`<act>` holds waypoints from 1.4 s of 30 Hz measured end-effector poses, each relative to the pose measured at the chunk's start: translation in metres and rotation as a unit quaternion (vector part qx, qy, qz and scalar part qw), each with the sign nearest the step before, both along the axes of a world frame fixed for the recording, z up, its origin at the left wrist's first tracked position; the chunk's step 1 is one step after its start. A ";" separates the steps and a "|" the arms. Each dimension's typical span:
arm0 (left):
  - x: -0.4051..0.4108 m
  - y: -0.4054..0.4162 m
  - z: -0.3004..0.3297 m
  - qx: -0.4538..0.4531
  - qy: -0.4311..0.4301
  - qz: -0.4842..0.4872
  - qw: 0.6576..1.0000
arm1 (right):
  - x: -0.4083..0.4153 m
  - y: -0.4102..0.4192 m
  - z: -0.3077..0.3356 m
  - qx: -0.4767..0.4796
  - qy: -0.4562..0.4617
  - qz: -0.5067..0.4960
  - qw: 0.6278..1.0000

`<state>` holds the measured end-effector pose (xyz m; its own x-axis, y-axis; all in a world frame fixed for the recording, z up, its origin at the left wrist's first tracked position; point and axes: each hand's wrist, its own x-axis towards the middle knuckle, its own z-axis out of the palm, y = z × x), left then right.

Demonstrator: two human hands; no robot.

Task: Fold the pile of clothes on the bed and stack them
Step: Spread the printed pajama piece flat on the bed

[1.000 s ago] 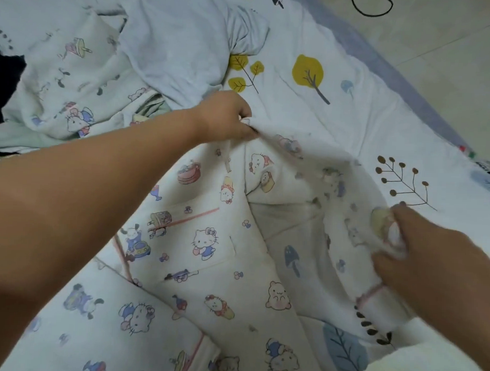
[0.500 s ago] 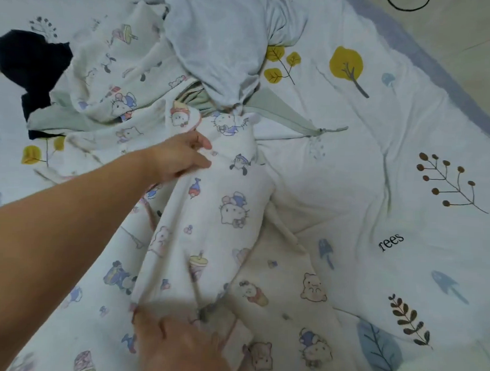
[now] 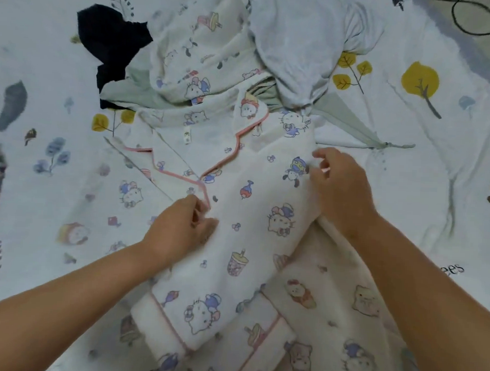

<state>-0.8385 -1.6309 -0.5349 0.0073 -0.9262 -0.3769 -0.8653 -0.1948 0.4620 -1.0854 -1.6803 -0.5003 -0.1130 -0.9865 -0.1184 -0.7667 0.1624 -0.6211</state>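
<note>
**Sleeve Folded Across Pyjama Top**

The cartoon-print pyjama top [image 3: 237,226] is lying on the bed [image 3: 433,178], its right sleeve now brought inward since a second ago. The left hand [image 3: 181,227] is pinching the pink-piped placket; the right hand [image 3: 341,186] is pinching the shoulder fold. Bedsheet lettering reads "ees".

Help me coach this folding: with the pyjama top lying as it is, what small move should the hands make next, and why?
Probably smooth the folded-over sleeve flat along the pyjama top. The sleeve lies slanted across the front, bunched where the right hand pinches it at the shoulder, and the left hand pinches the pink-trimmed front edge. The other side looks unfolded.
</note>
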 end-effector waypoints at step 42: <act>0.094 0.064 0.003 -0.010 -0.277 -0.116 0.954 | 0.063 0.001 -0.054 -0.031 0.242 0.094 0.965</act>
